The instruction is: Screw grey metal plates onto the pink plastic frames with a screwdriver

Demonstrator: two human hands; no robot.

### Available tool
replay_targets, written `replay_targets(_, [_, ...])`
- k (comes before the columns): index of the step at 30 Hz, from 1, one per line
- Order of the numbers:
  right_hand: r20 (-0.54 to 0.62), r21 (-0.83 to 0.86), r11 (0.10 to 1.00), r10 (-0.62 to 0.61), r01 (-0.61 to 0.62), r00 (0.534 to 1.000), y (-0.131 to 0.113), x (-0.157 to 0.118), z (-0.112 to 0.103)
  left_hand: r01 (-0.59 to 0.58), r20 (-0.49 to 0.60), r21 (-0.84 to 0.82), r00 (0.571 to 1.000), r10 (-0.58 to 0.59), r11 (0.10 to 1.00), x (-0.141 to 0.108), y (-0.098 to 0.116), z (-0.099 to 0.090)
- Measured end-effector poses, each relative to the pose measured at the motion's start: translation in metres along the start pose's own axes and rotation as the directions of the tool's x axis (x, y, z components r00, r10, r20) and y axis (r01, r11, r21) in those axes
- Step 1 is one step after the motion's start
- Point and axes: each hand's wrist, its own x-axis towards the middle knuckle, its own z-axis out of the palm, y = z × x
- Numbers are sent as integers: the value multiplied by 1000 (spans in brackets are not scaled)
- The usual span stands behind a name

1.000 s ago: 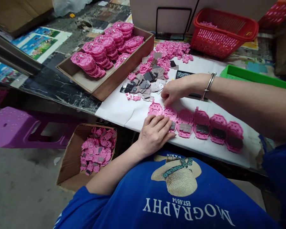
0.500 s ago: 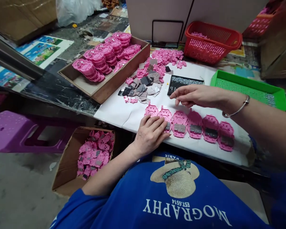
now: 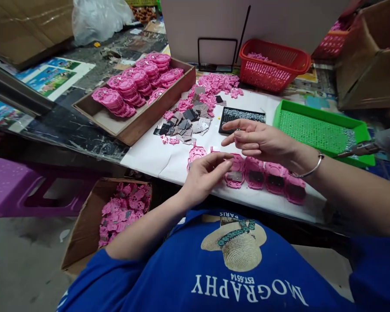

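Note:
A row of pink plastic casings (image 3: 235, 169) lies along the near edge of the white sheet, most with a grey or dark plate across the lower half. Over the row's left part hovers my left hand (image 3: 205, 173), thumb and fingers apart, hiding one casing. My right hand (image 3: 251, 138) is raised just beyond the row, fingers stretched and spread, with nothing visible in it. Behind it sits a black tray of small screws (image 3: 225, 125). At the far right, the metal tip of a powered screwdriver (image 3: 360, 149) reaches over a green tray (image 3: 325, 125).
Loose grey plates (image 3: 190, 123) and small pink parts (image 3: 217, 82) are heaped behind the row. A wooden tray (image 3: 156, 115) holds stacked pink casings. A red basket (image 3: 273, 65) stands at the back. Below left are a carton (image 3: 81, 229) of pink parts and a purple stool (image 3: 9, 186).
My left hand has lifted off the casings and its fingers have parted. My right hand has spread its fingers. The view has shifted, bringing the screwdriver tip into sight at right.

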Motion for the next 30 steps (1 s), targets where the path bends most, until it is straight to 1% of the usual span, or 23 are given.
replay_targets(1, [17, 40, 999, -22, 21, 1000, 1, -2, 4, 90, 27, -151, 996, -87, 984, 4, 3, 2])
replay_targets(2, [25, 70, 997, -41, 39, 999, 2, -4, 8, 151, 55, -270, 989, -141, 951, 7, 5, 3])
replay_targets(3, [24, 91, 994, -59, 57, 998, 3, -6, 11, 183, 70, -357, 983, -169, 916, 9, 6, 5])
replay_targets(5, [8, 104, 990, -97, 95, 995, 6, -9, 16, 203, 71, -462, 979, -192, 863, 12, 7, 9])
replay_targets(7, [-4, 96, 986, -135, 134, 991, 9, -10, 19, 205, 54, -511, 977, -207, 835, 13, 7, 13])
replay_targets(11, [31, 98, 980, -178, 175, 983, 16, -11, 17, 184, 8, -537, 977, -213, 823, 13, 3, 19])
replay_targets(15, [71, 127, 983, -146, 136, 987, 22, -13, 15, 168, -10, -544, 978, -207, 822, 14, -1, 19])
replay_targets(17, [77, 104, 984, -150, 141, 986, 24, -15, 15, 181, -10, -545, 975, -222, 819, 15, -2, 19])
replay_targets(20, [48, -10, 985, -169, 170, 984, 26, -15, 16, 206, 11, -558, 970, -241, 804, 16, -2, 19])
replay_targets(23, [-77, -85, 974, -216, 210, 973, 24, -14, 16, 224, 31, -576, 967, -253, 786, 15, -1, 18])
replay_targets(25, [-167, -101, 971, -231, 217, 958, 20, -14, 14, 234, 34, -579, 964, -263, 781, 15, -1, 17])
replay_targets(26, [-193, -124, 969, -234, 212, 953, 19, -14, 12, 237, 36, -577, 963, -266, 782, 16, -1, 16])
replay_targets(28, [-188, -228, 952, -248, 203, 951, 16, -15, 10, 238, 36, -569, 963, -265, 787, 16, -1, 15])
replay_targets(30, [-137, -395, 892, -292, 219, 946, 15, -15, 8, 236, 37, -566, 964, -262, 790, 16, -1, 14])
